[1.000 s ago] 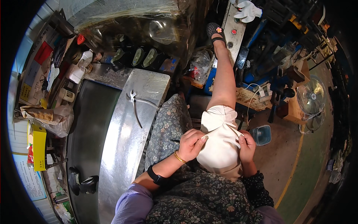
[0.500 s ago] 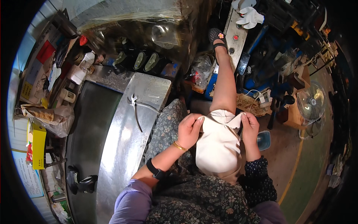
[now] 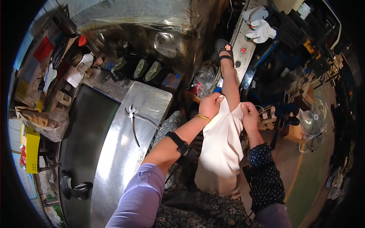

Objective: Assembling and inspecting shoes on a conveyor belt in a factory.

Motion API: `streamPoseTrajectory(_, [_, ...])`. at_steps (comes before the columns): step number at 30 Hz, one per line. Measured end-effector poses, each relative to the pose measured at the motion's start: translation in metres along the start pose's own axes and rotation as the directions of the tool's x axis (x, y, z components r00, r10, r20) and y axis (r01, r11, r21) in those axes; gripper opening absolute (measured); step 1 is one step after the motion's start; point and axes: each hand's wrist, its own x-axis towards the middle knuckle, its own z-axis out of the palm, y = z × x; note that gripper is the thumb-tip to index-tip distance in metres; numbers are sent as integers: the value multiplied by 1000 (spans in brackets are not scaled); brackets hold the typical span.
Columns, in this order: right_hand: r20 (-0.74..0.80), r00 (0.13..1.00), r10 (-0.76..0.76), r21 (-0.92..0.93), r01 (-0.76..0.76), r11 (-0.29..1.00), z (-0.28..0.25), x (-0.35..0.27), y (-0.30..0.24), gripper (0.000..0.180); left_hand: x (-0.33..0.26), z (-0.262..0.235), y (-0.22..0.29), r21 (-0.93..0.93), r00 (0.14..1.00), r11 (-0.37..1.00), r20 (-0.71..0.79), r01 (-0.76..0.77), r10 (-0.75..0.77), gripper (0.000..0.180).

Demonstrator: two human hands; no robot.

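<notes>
My left hand (image 3: 210, 106) pinches one side of the hem of a cream trouser leg (image 3: 219, 148). The other side of that hem is held between the fingers of my right hand (image 3: 250, 115). The cloth stretches between both hands over the shin of my raised leg (image 3: 231, 88). On that foot is a dark strap shoe (image 3: 223, 51) with a pink flower, against the light metal machine panel (image 3: 243, 28). A pair of pliers (image 3: 132, 113) with long dark handles lies on the shiny metal table (image 3: 118, 146) to my left, touched by neither hand.
A dark conveyor belt (image 3: 85, 129) curves beyond the table, carrying black shoes (image 3: 78, 186). Several more shoes (image 3: 146, 72) stand at the back. White gloves (image 3: 261, 31) lie on the panel near a red button (image 3: 243, 50). A fan (image 3: 315, 117) stands at right.
Both hands have moved forward along my leg, drawing the trouser hem from near the knee down over the shin. More cream cloth now covers the leg.
</notes>
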Motion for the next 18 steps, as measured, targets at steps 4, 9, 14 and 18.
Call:
streamPoseTrajectory(4, [3,991,-134,-39,134,990,13,42,-18,13,19,6,-4,-82,997,996,-76,-18,12,17])
streamPoseTrajectory(9, [62,996,-67,66,63,996,6,53,2,14,17,-1,-2,-197,993,976,91,95,-78,18])
streamPoseTrajectory(14, [121,879,461,527,-451,721,13,-16,-3,22,-36,-31,-64,-337,821,816,506,470,-264,19])
streamPoseTrajectory(18, [144,810,568,414,-571,709,16,-72,48,44,-96,-64,-40,151,818,921,425,358,-388,40])
